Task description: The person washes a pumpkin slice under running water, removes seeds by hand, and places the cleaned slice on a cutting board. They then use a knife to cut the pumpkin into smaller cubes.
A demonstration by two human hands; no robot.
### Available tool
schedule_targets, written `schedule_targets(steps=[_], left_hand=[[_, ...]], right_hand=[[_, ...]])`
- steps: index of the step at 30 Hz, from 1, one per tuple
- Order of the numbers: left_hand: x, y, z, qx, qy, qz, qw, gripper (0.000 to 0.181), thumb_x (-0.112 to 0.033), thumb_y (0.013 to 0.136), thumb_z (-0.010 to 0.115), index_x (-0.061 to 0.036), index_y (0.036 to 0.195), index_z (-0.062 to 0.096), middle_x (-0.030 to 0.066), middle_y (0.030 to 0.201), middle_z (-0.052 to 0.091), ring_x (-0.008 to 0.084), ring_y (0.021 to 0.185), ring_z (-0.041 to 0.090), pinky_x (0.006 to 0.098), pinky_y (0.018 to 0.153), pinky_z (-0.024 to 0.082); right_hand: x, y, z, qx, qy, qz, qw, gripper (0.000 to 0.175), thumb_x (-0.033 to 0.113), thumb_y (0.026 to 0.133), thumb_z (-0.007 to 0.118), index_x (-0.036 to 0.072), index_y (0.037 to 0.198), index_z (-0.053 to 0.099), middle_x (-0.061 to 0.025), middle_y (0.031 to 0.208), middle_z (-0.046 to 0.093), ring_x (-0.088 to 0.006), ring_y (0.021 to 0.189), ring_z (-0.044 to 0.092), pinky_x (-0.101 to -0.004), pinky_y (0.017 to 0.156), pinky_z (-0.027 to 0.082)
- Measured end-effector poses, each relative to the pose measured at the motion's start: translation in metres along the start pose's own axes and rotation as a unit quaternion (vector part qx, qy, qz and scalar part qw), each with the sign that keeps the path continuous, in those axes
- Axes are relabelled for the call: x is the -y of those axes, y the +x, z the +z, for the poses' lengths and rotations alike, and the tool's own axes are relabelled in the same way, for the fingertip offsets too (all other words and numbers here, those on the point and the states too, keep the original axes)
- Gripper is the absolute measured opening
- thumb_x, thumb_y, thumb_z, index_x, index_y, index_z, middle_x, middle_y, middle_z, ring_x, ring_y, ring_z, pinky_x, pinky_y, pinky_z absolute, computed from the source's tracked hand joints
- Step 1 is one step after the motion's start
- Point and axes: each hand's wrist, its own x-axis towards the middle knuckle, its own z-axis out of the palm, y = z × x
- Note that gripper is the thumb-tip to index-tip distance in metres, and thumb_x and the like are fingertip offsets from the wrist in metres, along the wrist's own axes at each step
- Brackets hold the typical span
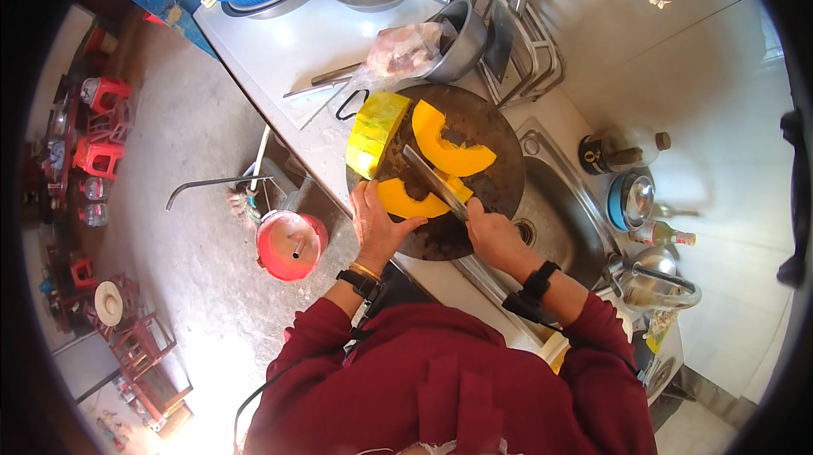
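A kitchen knife [432,179] is gripped by its handle in my right hand [498,236]. Its blade slants over a curved slice of orange pumpkin [406,201], near the slice's right end. My left hand [379,226] steadies that slice at its left end, fingers at the outer edge and thumb along the near side. All this lies on a round dark chopping board [444,236]. A second curved pumpkin slice [444,150] lies beyond the blade. A thick pumpkin piece with yellow-green rind [379,131] sits at the board's left edge.
To the right of the board is a steel sink [559,214] with a tap [667,280]. Behind stand a knife rack [530,58] holding a cleaver, a metal pot [467,42] and bagged meat [406,52]. A red bucket [292,245] is on the floor at left.
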Motion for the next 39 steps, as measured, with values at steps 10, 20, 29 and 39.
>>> schedule_targets(steps=[10, 20, 29, 39], left_hand=[[0.001, -0.004, 0.007, -0.02, -0.011, -0.012, 1.0, 0.11, -0.038, 0.054, 0.099, 0.0059, 0.136, 0.043, 0.0243, 0.131, 0.045, 0.0448, 0.123, 0.043, 0.0518, 0.104, 0.041], [-0.008, -0.007, 0.014, -0.043, 0.031, -0.056, 0.997, 0.104, -0.042, 0.052, 0.099, 0.0042, 0.128, 0.046, 0.0225, 0.122, 0.046, 0.0423, 0.115, 0.045, 0.0507, 0.098, 0.042], [-0.004, -0.009, 0.02, -0.045, 0.032, -0.034, 0.998, 0.101, -0.047, 0.053, 0.098, 0.0045, 0.123, 0.048, 0.0229, 0.118, 0.046, 0.0424, 0.113, 0.044, 0.0519, 0.097, 0.041], [-0.013, -0.009, 0.025, -0.051, 0.047, -0.066, 0.995, 0.099, -0.047, 0.052, 0.099, 0.0056, 0.119, 0.048, 0.0235, 0.116, 0.047, 0.043, 0.112, 0.044, 0.0523, 0.096, 0.04]], right_hand=[[-0.002, -0.008, -0.014, 0.025, 0.004, 0.022, 0.999, 0.021, 0.007, 0.096, 0.056, -0.001, 0.106, 0.04, -0.0281, 0.071, 0.062, -0.0503, 0.071, 0.063, -0.0581, 0.063, 0.048], [0.0, -0.001, -0.012, -0.002, 0.02, 0.014, 1.0, 0.021, 0.007, 0.097, 0.055, -0.001, 0.107, 0.039, -0.0282, 0.073, 0.062, -0.0508, 0.074, 0.062, -0.0593, 0.064, 0.047], [-0.001, 0.003, -0.002, 0.005, 0.03, -0.009, 0.999, 0.022, 0.006, 0.095, 0.057, -0.002, 0.104, 0.038, -0.0285, 0.073, 0.062, -0.0507, 0.074, 0.062, -0.0573, 0.063, 0.048], [0.004, -0.006, -0.019, 0.014, 0.023, 0.03, 0.999, 0.022, 0.007, 0.096, 0.056, -0.002, 0.105, 0.039, -0.0303, 0.075, 0.063, -0.0526, 0.077, 0.062, -0.0594, 0.067, 0.048]])
